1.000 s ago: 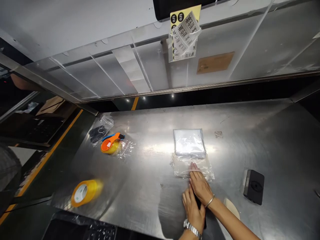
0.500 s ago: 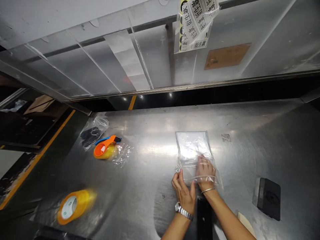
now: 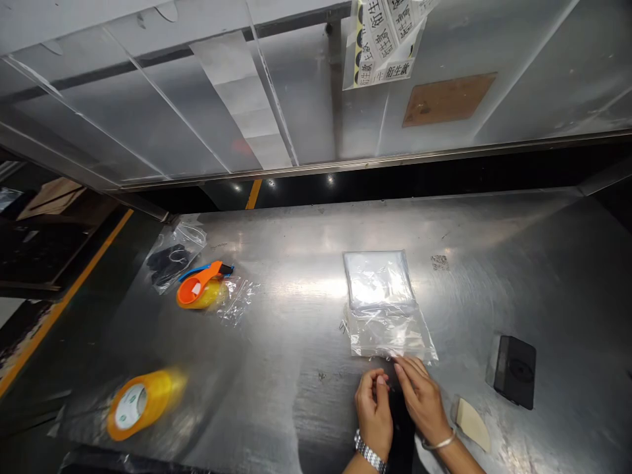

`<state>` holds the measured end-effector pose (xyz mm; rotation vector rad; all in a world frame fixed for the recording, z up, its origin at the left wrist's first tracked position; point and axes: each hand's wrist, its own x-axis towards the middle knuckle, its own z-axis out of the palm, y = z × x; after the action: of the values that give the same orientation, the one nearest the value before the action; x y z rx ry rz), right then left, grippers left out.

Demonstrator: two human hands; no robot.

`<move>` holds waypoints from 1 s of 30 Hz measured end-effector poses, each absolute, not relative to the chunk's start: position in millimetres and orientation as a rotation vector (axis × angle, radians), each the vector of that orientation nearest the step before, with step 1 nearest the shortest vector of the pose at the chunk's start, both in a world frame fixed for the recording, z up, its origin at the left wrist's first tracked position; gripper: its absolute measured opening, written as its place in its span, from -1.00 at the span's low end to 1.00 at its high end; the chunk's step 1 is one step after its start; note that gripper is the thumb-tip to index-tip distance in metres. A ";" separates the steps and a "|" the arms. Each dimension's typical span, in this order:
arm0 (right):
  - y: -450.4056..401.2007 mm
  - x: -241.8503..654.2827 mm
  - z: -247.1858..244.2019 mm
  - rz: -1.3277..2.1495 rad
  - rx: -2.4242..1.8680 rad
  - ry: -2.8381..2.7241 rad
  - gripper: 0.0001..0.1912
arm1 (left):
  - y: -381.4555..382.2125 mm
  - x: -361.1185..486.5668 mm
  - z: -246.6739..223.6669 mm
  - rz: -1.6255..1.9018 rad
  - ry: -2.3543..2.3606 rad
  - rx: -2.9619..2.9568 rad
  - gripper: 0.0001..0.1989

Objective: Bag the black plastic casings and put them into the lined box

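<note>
Head view: two hands are at the near edge of the steel desk (image 3: 291,276), and both belong to the person wearing the camera. The left hand (image 3: 374,411), with a metal watch (image 3: 369,451) on its wrist, has its fingers (image 3: 378,383) pressed together, pointing up, just below the bag and with nothing visible between them. The right hand (image 3: 422,398), with a thin bangle (image 3: 438,444), has its fingers (image 3: 407,374) lying close together and slightly extended, the tips reaching the lower edge of one clear bag (image 3: 390,334). That bag lies flat on the desk, directly in front of the hands, with one whitish plastic packet (image 3: 378,280) at its far end; I cannot tell whether the packet is inside it. One dark object (image 3: 402,428) lies under and between the hands, mostly hidden.

To the left are two yellow tape rolls: one loose roll (image 3: 139,405) nearer the person, and one (image 3: 217,295) beneath an orange dispenser (image 3: 195,288) with a blue handle. One scrap of clear plastic (image 3: 237,301) lies beside the dispenser, and one clear bag of dark items (image 3: 174,253) lies just beyond it. To the right are one black phone (image 3: 512,372) and one cream wedge (image 3: 471,424). One label sheet (image 3: 382,43) hangs on the clear panel above the desk.
</note>
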<state>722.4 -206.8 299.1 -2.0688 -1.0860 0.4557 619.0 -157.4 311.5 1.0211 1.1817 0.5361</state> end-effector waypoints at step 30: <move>-311.5 732.0 416.6 1.204 -1.514 -0.198 -0.66 | -211.1 613.6 384.9 0.477 0.863 0.813 -0.79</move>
<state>732.0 -311.5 416.6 -1.5139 -0.1978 1.2045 613.6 -211.1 384.9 0.8127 0.8629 0.4770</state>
